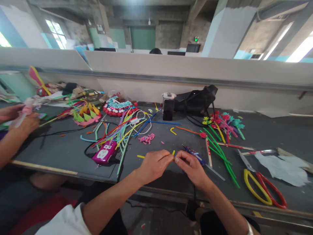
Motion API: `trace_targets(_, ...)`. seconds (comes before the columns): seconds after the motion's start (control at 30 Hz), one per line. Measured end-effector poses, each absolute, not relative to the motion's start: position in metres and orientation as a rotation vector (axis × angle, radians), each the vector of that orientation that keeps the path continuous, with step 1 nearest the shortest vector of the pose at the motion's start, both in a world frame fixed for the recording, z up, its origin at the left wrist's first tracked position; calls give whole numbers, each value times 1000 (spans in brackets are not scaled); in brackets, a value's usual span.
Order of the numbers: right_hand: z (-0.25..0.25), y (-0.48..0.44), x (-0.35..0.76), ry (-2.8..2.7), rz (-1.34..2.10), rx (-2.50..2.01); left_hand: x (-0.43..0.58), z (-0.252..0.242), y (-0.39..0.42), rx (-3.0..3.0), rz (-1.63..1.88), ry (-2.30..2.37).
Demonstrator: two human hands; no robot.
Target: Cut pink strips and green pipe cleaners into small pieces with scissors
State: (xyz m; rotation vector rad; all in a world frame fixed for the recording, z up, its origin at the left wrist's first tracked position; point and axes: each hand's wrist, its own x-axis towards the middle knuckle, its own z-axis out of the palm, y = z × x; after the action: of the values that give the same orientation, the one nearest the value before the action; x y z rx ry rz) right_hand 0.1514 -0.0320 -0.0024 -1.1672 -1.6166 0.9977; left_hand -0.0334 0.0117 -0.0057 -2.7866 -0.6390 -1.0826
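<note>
At the far left, a pink thing (28, 107) is held by a co-worker's hands (25, 125). Beside them, a paper crown (86, 115) is set down, apparently complete. A bundle of fuzzy sticks (124, 130) is spread next to a purple box (105, 152); most are left straight and seem unworked. A heap of short pink pieces (147, 138), seemingly already cut, is gathered nearer the middle. At the table's front edge, a small yellow piece (173, 152) is pinched between the fingertips of the left hand (154, 166), and its lower end seems to be gripped by the closed thumb and finger of the right hand (192, 167); its exact shape is hidden, so how much is done on it cannot be told. Just beyond the right hand, a glue gun (197, 155) is laid down. Farther right, green sticks (223, 156) are left plain, while fuzzy flowers (222, 123) look finished. Scissors (264, 187) are left lying with blades apart.
</note>
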Motion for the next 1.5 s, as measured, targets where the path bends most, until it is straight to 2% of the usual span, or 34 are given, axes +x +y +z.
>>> trace_targets(0.13, -5, -32, 151, -1701, 862, -1162, -33, -3, 12, -2946, -1002, -711)
trace_targets(0.23, -6, -34, 150, -1817, 624, -1144, -32, 1, 13, -3213, -1115, -955)
trace_targets(0.37, -7, -37, 150, -1926, 443, -1089, -30, 7, 14, -3708, -1254, -1604)
trace_targets(0.43, -6, -37, 150, -1932, 441, -1069, -29, 9, 13, -3889, -1242, -2011)
trace_targets(0.5, -4, -37, 151, -1902, 501, -1069, -29, 11, 12, -3979, -1241, -2176)
trace_targets(0.6, -1, -36, 153, -1818, 629, -1117, -30, 14, 12, -3925, -1264, -1740)
trace_targets(0.73, -1, -34, 155, -1692, 822, -1193, -34, 13, 13, -3426, -1143, -1075)
trace_targets(0.87, -2, -34, 153, -1551, 1019, -1224, -36, 5, 13, -3055, -979, -700)
trace_targets(1.07, -3, -34, 150, -1496, 1123, -1219, -34, -1, 12, -2828, -909, -555)
trace_targets(1.5, -4, -34, 146, -1430, 1157, -1260, -32, -1, 8, -2852, -898, -594)
